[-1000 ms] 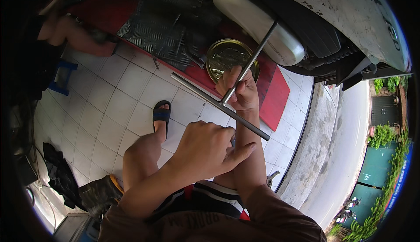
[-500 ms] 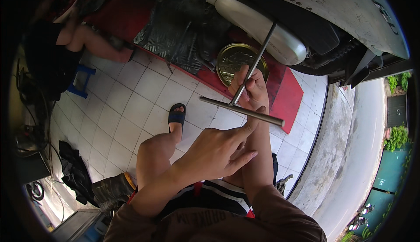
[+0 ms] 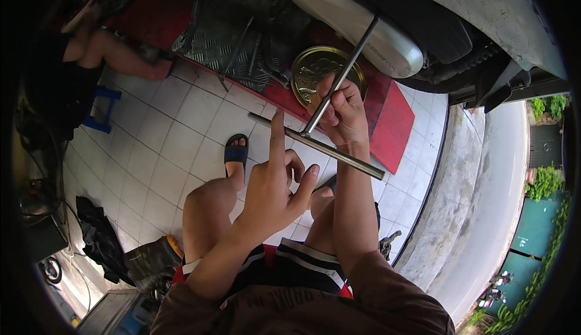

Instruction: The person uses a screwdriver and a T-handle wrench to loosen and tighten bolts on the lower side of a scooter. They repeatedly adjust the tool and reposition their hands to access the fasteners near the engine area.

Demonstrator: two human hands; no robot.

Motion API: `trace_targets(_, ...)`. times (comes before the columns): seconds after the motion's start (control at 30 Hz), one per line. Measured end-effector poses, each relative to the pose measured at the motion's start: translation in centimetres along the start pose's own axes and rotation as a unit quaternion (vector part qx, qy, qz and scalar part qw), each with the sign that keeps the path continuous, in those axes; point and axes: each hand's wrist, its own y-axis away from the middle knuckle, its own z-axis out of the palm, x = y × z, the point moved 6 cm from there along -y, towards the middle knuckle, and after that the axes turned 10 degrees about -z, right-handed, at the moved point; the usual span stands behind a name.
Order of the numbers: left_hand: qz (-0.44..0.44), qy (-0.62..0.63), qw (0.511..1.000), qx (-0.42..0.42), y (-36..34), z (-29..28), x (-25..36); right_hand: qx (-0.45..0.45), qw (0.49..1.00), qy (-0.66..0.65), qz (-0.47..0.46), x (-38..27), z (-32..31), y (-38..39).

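A steel T-handle wrench [image 3: 339,151] slants across the middle, its crossbar nearer me. My right hand [image 3: 344,110] is closed round the shaft just above the crossbar. The shaft points up and away, and its far end overlaps a motorcycle's silver engine-side cover [image 3: 387,56]; whether they touch I cannot tell. My left hand [image 3: 272,193] grips nothing. Its index finger is stretched up at the crossbar's left part, the thumb stands apart, and the other fingers are partly curled. Behind my right hand lies a round gold tray [image 3: 302,62].
A red platform [image 3: 393,129] with a metal tread plate [image 3: 212,44] carries the motorcycle. At the left another person [image 3: 91,56] sits by a blue stool [image 3: 104,106]. Black cloth [image 3: 100,238] lies on the white tiled floor [image 3: 157,153]. A concrete edge [image 3: 451,171] runs along the right.
My left hand has swung left along the crossbar, its index finger now pointing upward rather than to the right. My right hand and the wrench have shifted slightly left and up.
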Motion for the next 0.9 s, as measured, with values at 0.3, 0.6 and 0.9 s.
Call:
trace_targets(0.3,-0.061,0.094,0.993,0.035,-0.2,-1.2,-2.9,0.016,1.0,0.012,-0.002,1.0,-1.2,0.3)
trace_targets(0.6,0.118,-0.019,0.992,0.036,0.5,-0.4,-3.2,0.034,0.999,0.031,-0.026,1.7,-0.9,-0.1)
trace_targets(0.9,0.187,-0.18,0.938,0.23,-1.7,-3.6,-2.6,0.058,0.998,-0.01,-0.038,1.8,-0.8,0.5)
